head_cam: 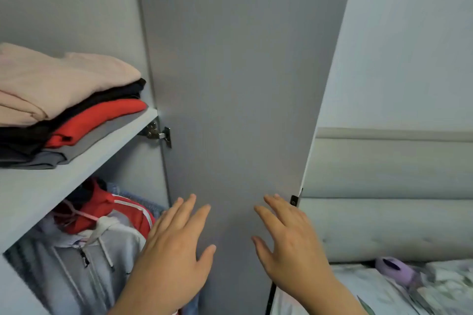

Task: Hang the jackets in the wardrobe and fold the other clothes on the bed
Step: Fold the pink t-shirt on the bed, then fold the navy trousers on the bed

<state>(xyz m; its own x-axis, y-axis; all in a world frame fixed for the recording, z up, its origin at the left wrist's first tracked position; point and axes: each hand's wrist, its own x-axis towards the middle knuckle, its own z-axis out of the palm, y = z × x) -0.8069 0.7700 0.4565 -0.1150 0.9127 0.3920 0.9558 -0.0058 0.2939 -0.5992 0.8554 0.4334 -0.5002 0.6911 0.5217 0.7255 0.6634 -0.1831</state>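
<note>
The grey wardrobe door [235, 84] stands open in front of me, its inner face toward the camera. My left hand [176, 245] and my right hand [289, 240] are raised before it with fingers spread and straight, holding nothing. Whether they touch the door I cannot tell. Below the shelf [38, 192] hang a grey zip hoodie [84, 263] and a red jacket with a white stripe [122, 210], with denim behind them. On the shelf lies a folded stack [64, 105]: pink on top, then black, red and grey.
A metal hinge [158, 134] joins the door to the wardrobe side. To the right are a padded headboard [389, 186] and the bed with floral bedding [384, 291]; a purple soft object [399, 270] lies on it.
</note>
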